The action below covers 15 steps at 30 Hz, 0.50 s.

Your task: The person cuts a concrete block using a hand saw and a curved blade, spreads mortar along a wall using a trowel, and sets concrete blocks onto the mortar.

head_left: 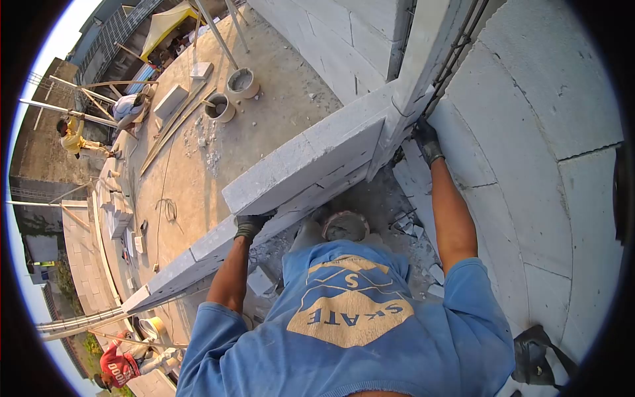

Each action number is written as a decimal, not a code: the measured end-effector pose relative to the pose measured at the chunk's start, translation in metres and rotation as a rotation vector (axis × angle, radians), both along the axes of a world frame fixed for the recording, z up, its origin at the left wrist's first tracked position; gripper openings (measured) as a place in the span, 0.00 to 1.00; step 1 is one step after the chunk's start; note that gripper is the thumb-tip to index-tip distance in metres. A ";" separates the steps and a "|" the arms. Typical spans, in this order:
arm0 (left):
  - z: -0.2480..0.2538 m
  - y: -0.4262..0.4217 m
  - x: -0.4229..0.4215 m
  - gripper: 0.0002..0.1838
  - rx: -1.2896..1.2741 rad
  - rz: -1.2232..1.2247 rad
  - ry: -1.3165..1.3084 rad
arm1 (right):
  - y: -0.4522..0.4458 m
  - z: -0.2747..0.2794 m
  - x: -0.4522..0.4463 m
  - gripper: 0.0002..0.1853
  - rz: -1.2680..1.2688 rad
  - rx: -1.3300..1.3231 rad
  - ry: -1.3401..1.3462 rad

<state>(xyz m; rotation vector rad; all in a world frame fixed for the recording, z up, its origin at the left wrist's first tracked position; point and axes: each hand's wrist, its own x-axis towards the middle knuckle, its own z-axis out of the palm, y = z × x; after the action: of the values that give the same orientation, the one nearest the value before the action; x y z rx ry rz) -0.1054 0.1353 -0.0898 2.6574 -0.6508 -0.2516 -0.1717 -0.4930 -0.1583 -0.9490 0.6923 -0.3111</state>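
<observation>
My left hand (249,226), in a dark glove, holds the near lower edge of a large white aerated concrete block (311,153). The block rests on a low wall (218,237) of similar blocks, its near end sticking out past the course below. My right hand (428,140), also gloved, is at the side of an upright post (418,73), close to thin steel bars (456,49) in a dark gap. Its fingertips are hard to make out. Between my legs stands a bucket (346,226) with grey mortar in it.
A tall block wall (522,152) rises close on my right. Broken block pieces (262,281) lie at my feet. Beyond the low wall are two mortar buckets (243,83) (219,108), planks (173,129) and stacked blocks (118,213). Several people work at the left, one in red (121,365).
</observation>
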 end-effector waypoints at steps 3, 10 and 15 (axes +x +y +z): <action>0.019 -0.010 -0.004 0.27 0.079 0.050 0.080 | 0.008 0.012 -0.013 0.11 -0.044 -0.224 0.031; -0.023 0.011 0.003 0.29 0.073 -0.098 -0.080 | 0.083 0.026 -0.100 0.25 -0.169 -0.269 0.182; 0.023 -0.014 -0.007 0.27 -0.001 -0.077 0.206 | 0.263 -0.148 -0.319 0.19 -0.063 -0.511 0.914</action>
<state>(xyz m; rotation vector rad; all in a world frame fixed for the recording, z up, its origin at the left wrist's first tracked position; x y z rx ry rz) -0.1122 0.1208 -0.0673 2.5631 -0.6850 -0.5390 -0.4902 -0.2300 -0.3061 -1.5794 1.5226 -0.0886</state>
